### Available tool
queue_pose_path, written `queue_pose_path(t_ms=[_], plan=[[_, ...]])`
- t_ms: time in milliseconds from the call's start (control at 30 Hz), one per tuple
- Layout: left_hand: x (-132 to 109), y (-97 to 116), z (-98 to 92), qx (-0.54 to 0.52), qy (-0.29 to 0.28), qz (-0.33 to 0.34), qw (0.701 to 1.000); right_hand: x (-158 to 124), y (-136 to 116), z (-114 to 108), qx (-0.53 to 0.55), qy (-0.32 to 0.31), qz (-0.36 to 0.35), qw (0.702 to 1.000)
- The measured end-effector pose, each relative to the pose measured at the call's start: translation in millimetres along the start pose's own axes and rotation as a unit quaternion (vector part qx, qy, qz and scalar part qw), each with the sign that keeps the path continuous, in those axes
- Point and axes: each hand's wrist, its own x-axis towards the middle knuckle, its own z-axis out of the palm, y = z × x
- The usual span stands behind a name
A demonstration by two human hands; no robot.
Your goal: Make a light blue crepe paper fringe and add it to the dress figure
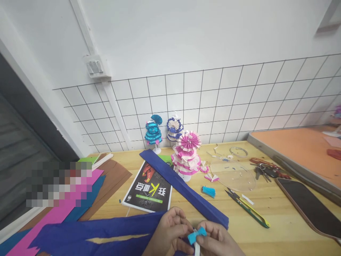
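Note:
At the bottom edge, my left hand (169, 233) and my right hand (217, 241) pinch together a small light-blue paper bow (196, 235) on a white strip (197, 249). Dark blue crepe paper (106, 231) lies under my hands, and a long folded dark blue strip (183, 186) runs diagonally across the wooden table (279, 227). Behind it stand three pleated paper dolls: pink and white (186, 154), blue and white (174, 129), and teal (153, 133).
A black book (149, 192) lies under the blue strip. Green-handled snips (247, 208), a clear plastic disc (234, 174), keys (263, 170), a dark phone (310, 206) and a small blue tassel (208, 191) sit to the right. Pink, brown and blue sheets (87, 188) lie left. An orange board (298, 149) lies at the back right.

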Motion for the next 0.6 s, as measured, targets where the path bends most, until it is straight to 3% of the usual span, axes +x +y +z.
queue_pose_path(t_ms=[200,367,600], plan=[[-2,4,3.1,-0.082,0.031,-0.057,0.994,0,-5,-2,-0.084,0.009,-0.047,0.995],[2,-3,-10.2,-0.140,0.028,-0.067,0.987,-1,-14,2,-0.188,0.002,-0.135,0.973],[6,-10,-15.4,-0.181,0.039,-0.043,0.982,-2,-14,2,-0.188,0.000,-0.162,0.969]])
